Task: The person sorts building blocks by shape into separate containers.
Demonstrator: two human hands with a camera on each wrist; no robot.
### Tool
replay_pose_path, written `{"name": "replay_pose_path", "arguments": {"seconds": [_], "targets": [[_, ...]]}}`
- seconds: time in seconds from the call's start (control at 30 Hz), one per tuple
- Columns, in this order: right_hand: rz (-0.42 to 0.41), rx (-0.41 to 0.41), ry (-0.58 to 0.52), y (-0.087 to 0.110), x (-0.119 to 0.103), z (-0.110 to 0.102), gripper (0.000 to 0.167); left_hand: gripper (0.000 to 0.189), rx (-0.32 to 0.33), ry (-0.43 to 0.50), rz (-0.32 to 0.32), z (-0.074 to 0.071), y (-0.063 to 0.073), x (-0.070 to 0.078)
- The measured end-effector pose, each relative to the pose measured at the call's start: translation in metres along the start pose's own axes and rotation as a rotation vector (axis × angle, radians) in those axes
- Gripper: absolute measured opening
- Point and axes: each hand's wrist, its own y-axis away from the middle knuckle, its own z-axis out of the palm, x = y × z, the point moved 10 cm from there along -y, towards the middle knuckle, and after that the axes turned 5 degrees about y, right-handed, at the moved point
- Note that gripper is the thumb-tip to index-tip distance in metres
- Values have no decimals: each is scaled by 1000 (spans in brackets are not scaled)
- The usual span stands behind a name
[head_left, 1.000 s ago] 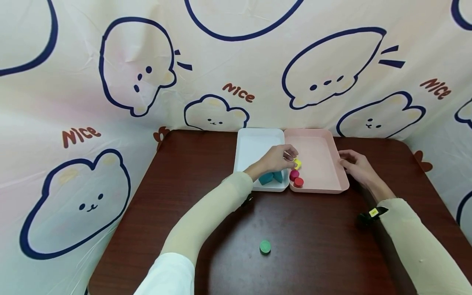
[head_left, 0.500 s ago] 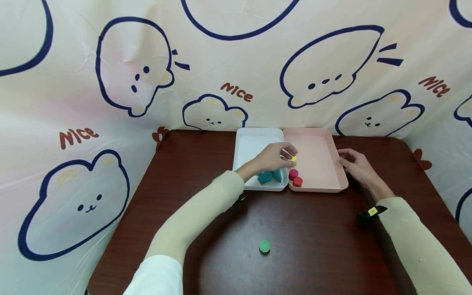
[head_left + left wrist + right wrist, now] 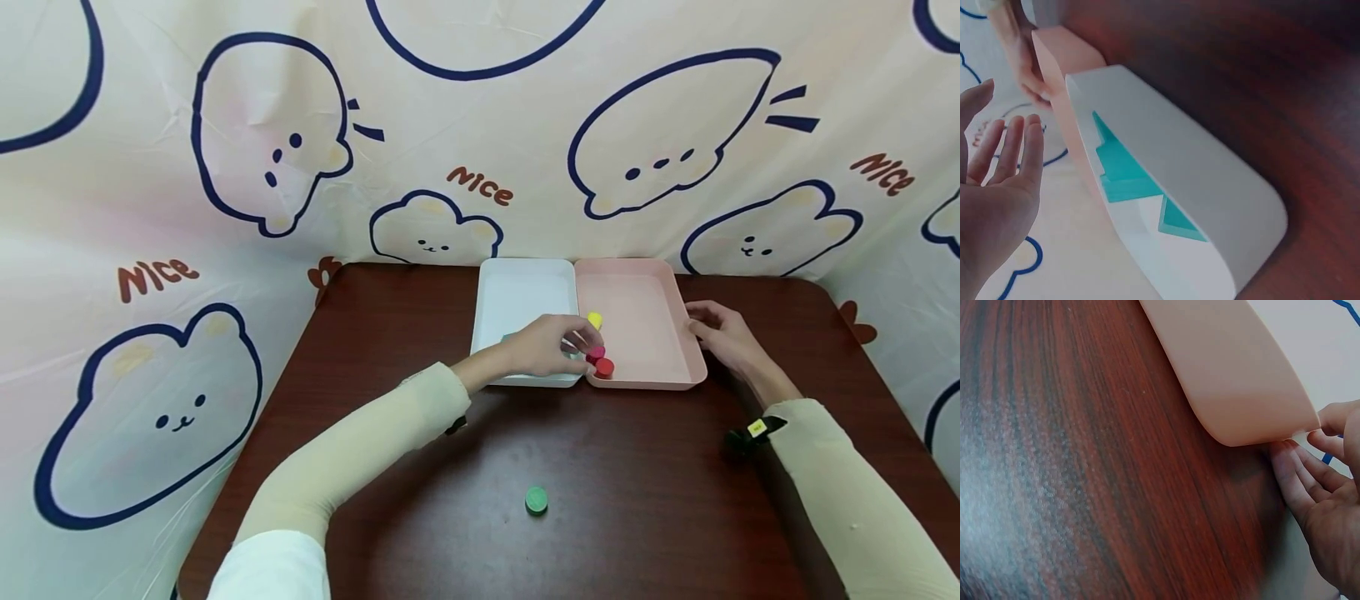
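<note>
My left hand (image 3: 547,344) hovers over the front right of the white tray (image 3: 525,287), thumb and fingers apart with nothing between them. Its fingertips are right by a magenta piece (image 3: 596,352) and a red round piece (image 3: 604,367) in the pink tray (image 3: 645,304). A yellow piece (image 3: 595,320) lies just behind these, along the pink tray's left wall. Teal blocks (image 3: 1125,172) in the white tray are mostly hidden by the hand in the head view. At the pink tray's right side my right hand (image 3: 727,337) grips the wall, a fingertip at the rim.
A green round piece (image 3: 536,500) sits on the dark wooden table (image 3: 637,492), well in front of the trays. The trays stand side by side at the back, close to a curtain (image 3: 525,125) printed with cartoon outlines.
My left hand has let go of the yellow piece, which now lies in the pink tray, and has come nearer and down toward the magenta and red pieces. The right hand stays put.
</note>
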Motion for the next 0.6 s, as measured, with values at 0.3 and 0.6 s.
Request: {"name": "replay_pose_path", "arguments": {"seconds": [0.3, 0.6], "targets": [[2, 2, -7, 0, -2, 0, 54, 41, -20, 17, 2, 7, 23, 3], [5, 5, -3, -1, 0, 1, 55, 44, -60, 93, 67, 16, 43, 5]]}}
